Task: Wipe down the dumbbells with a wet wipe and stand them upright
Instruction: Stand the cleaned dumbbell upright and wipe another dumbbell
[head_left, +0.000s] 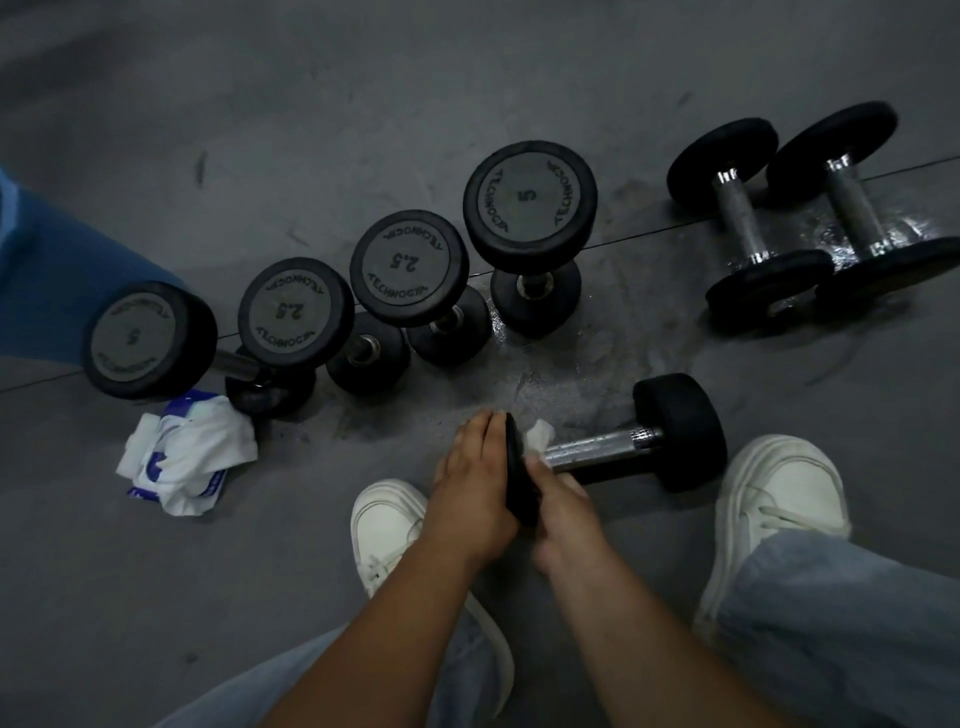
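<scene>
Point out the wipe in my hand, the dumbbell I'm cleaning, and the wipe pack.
wipe (539, 432): head view, exposed white corner.
dumbbell (602, 448): head view, metal handle.
wipe pack (155, 461): head view, blue printed patch.

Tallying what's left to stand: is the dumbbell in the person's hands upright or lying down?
Lying down: the dumbbell has its handle level along the floor, the left hand holding its near head.
</scene>
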